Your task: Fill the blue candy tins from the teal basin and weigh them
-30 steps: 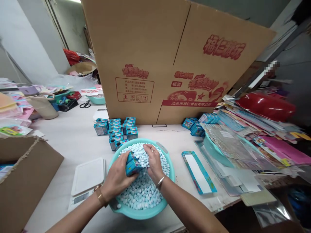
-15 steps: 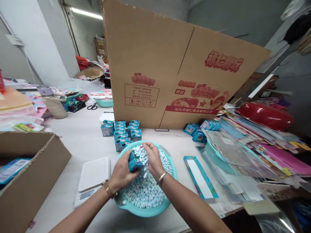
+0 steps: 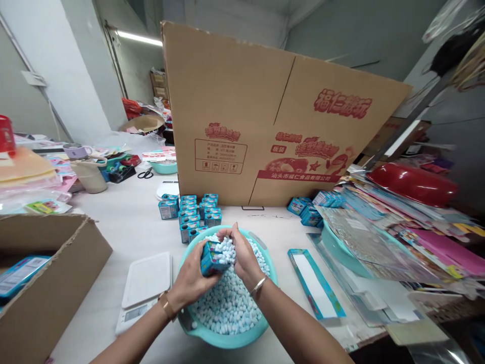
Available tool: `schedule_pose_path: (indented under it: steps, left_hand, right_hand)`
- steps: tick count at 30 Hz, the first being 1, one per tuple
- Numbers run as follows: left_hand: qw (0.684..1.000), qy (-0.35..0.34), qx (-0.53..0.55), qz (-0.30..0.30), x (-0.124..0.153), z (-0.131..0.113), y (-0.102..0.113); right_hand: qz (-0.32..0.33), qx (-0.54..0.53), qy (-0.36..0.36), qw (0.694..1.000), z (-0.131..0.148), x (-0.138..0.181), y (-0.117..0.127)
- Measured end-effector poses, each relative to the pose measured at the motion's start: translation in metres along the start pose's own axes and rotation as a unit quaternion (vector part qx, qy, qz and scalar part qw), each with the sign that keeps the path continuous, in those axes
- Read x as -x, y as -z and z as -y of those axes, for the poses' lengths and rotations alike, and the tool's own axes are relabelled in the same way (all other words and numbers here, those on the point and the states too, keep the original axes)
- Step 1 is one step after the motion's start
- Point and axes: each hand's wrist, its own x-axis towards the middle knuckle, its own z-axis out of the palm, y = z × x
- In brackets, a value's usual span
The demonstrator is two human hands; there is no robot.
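Over a turquoise basin (image 3: 232, 342) filled with small pale-blue and white candies (image 3: 227, 311), my left hand (image 3: 191, 275) grips small blue printed boxes (image 3: 211, 262), tilted toward the right. How many boxes it holds is hard to tell. My right hand (image 3: 245, 259) is cupped around a heap of candies (image 3: 227, 250), pressed against the boxes' right-hand end. The heap hides the box openings. Behind the basin stand several rows of similar blue boxes (image 3: 189, 217). A white digital scale (image 3: 147, 280) lies left of the basin.
A large printed carton (image 3: 227, 91) stands upright at the back. An open cardboard box (image 3: 56, 283) is at left. Right of the basin lies a flat blue-edged tray (image 3: 316, 283), near stacked plastic sheets and packaging (image 3: 364, 242). More blue boxes (image 3: 310, 212) sit at the carton's right foot.
My right hand has turned from dropping candies with its fingertips to cupping a heap against the boxes. The boxes have tilted a little more to the right. The camera view has shifted slightly.
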Motion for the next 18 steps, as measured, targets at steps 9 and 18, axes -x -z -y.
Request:
schedule_pose_path:
  steps: [9,18]
  left_hand:
    - [1.0,0.0,-0.025,0.017,0.0,-0.004,0.003]
    - [0.888,0.011,-0.389,0.244,-0.052,-0.038,0.045]
  right_hand:
    - [0.044,0.046,0.034,0.997,0.002,0.008,0.011]
    - [0.151,0.172,0.122,0.966,-0.034,-0.063,0.038]
